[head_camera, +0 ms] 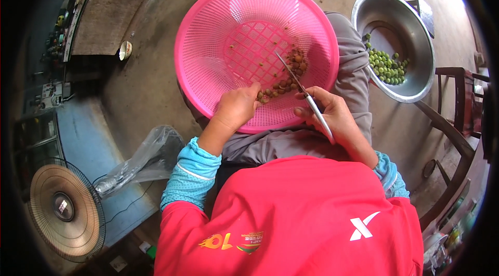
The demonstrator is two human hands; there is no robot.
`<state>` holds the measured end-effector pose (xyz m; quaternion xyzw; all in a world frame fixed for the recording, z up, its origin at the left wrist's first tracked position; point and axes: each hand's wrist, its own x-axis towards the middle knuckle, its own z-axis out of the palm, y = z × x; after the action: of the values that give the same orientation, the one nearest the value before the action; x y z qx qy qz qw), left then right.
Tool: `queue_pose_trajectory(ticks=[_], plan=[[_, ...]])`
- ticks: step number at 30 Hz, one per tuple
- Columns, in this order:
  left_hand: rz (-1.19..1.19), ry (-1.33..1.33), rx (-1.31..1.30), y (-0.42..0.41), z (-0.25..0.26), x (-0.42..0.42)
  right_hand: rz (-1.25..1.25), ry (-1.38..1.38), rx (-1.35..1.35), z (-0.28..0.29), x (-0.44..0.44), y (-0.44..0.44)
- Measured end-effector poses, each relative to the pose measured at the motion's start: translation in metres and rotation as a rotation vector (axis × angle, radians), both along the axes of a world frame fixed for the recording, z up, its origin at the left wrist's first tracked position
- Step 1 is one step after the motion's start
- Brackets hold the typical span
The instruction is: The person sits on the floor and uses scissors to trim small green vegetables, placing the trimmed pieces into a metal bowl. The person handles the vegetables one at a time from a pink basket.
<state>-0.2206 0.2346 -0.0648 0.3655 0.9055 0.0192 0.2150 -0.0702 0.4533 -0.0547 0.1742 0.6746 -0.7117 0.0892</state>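
Note:
A pink plastic strainer basket (202,11) rests across my lap. Along its near right inside lie several small round brown fruits or nuts (298,65), some with bits of husk. My right hand (331,110) holds a knife by its pale handle (319,118), and the thin blade (287,66) points up and left over the basket. Inside the near rim, my left hand (239,104) has its fingers curled together beside the brown pieces. Whether something is pinched between those fingertips is hidden. Small green bits are scattered on the basket's lattice bottom.
To the right, a metal basin (423,53) holds several round green fruits (386,65). Dark wooden chairs (464,96) stand beyond it. On the left are an electric fan (64,209), a clear plastic bag (144,163), a small bowl (125,50) and a brown board (105,15).

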Motion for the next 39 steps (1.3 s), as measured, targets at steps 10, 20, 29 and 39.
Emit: queue_pose_trajectory(ticks=[10,20,29,39], plan=[[0.128,0.009,0.104,-0.005,0.000,0.002,0.013,-0.001,0.042,-0.004,0.000,0.000],[-0.034,0.041,0.071,-0.001,-0.019,-0.009,-0.006,0.046,0.017,-0.008,0.001,-0.002],[0.850,-1.514,1.193,0.003,0.033,0.015,0.103,0.097,0.217,0.017,0.002,-0.001],[0.837,-1.596,1.435,-0.001,0.032,0.033,0.084,0.439,0.534,0.017,0.002,-0.011]])
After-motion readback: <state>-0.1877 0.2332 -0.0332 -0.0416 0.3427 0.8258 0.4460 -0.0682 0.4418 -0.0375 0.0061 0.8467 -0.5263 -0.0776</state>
